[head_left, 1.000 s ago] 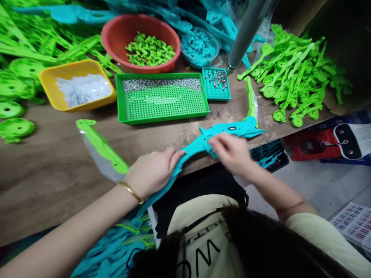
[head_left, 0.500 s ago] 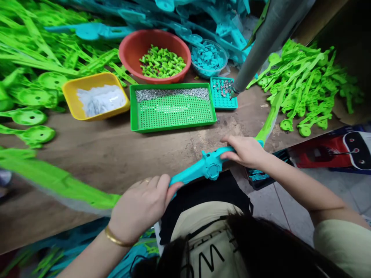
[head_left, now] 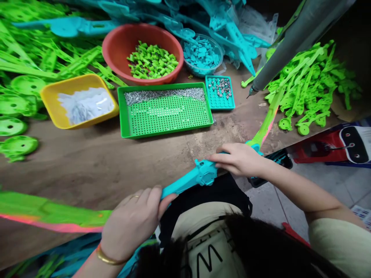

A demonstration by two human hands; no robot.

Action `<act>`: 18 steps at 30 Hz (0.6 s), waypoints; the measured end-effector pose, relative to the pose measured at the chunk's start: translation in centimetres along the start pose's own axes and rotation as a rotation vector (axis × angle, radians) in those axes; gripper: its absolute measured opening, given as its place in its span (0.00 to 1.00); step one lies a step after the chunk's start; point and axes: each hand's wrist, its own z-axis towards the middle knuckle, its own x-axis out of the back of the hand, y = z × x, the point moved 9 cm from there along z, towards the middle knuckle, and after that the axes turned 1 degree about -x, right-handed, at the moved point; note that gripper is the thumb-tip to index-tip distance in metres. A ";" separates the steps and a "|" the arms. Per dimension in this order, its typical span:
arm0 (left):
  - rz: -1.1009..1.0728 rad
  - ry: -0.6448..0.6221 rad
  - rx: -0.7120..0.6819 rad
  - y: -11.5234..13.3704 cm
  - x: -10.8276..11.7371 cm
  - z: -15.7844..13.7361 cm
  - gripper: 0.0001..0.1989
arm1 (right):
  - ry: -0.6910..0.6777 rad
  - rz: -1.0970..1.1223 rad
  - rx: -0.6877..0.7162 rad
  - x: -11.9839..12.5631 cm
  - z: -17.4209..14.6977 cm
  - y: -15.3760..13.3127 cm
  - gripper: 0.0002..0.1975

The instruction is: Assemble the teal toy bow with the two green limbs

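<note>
Across my lap, over the front edge of the table, both hands hold a long plastic toy bow (head_left: 185, 182) with a blue middle and green limbs. My left hand (head_left: 131, 220) wraps round the blue part, where the left green limb (head_left: 55, 211) begins. On the other side of the hexagonal boss, my right hand (head_left: 239, 159) is closed over the blue part, its fingertips close to the boss. The right green limb (head_left: 267, 123) points away over the table. A pink glow shows along the edges of both limbs.
On the table (head_left: 95, 162) stand a yellow tub (head_left: 49, 112) of white material, a green tray (head_left: 166, 133) with small metal pieces, a red bowl (head_left: 111, 58) of green parts and a blue tray (head_left: 211, 101). A grey pole-like tool (head_left: 301, 38) hangs at right. Green parts (head_left: 307, 85) lie piled.
A pink glow now shows on both limbs, where none showed before. The bow has shifted a little left and down in view. My right fingers lie closer to the boss.
</note>
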 end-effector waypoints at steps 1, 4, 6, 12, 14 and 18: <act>-0.005 0.000 0.002 -0.1 -0.1 0.0 0.21 | 0.005 0.021 -0.021 0.0 0.0 0.3 0.20; -0.014 -0.010 0.018 -0.3 -0.6 -0.1 0.20 | 0.009 0.079 -0.063 -0.2 0.1 0.7 0.21; -0.025 -0.014 0.017 -0.4 -0.9 -0.2 0.21 | 0.001 0.089 -0.067 -0.3 0.2 0.7 0.22; -0.046 -0.062 0.034 -0.5 -2.1 -0.3 0.21 | -0.087 0.053 -0.062 -0.9 0.6 0.8 0.21; -0.060 -0.097 0.058 -0.7 -2.4 0.0 0.21 | -0.102 0.067 -0.081 -1.0 0.8 1.1 0.21; -0.010 -0.138 0.114 -1.5 -2.3 1.4 0.22 | -0.104 0.094 -0.157 -0.9 1.3 2.7 0.22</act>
